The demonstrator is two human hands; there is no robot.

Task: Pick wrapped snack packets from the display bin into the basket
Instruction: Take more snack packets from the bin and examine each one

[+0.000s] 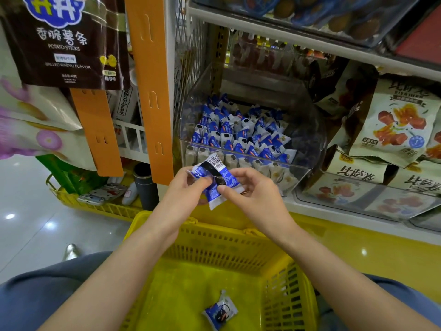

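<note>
Blue-and-white wrapped packets (216, 180) are pinched in both grips, left hand (181, 194) and right hand (253, 194), over the far rim of the yellow basket (214, 244), just before the display bin (310, 139). If released early, one could be dropped outside.

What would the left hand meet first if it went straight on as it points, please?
Likely the display bin at its front wall, past the snack packet that left hand and right hand pinch; depth unclear.
</note>
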